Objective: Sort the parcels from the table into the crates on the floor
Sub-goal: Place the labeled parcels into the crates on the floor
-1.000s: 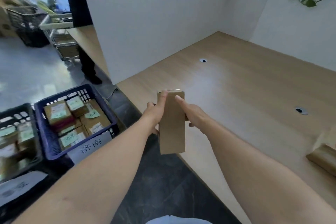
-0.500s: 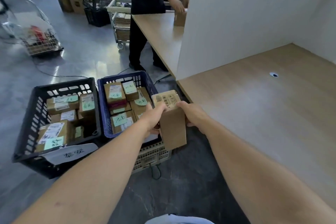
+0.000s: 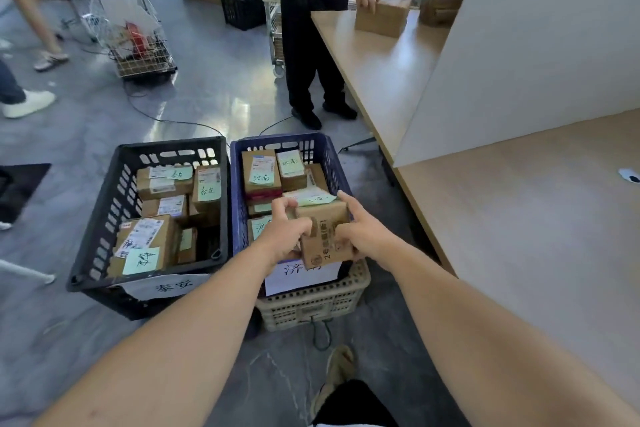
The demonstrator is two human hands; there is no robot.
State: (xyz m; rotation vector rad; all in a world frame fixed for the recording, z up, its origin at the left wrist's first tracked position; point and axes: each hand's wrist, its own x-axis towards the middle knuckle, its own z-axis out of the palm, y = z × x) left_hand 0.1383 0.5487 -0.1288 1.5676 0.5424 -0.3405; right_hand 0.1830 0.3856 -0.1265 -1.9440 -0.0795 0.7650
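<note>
Cardboard parcel (image 3: 323, 236) is gripped at both ends, left hand (image 3: 285, 236) and right hand (image 3: 363, 236) curled round it, above the blue crate's (image 3: 237, 191) near end. Placing step, probably: next lower it onto the packed parcels (image 3: 261, 173) and let go.

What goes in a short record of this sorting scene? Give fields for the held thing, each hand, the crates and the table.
held: parcel, over the front of the blue crate
left hand: grips the parcel's left side
right hand: grips its right side
blue crate: holds labelled parcels, sits on a beige crate
black crate: left of the blue crate, also holds labelled parcels
table: right of the crates
</note>
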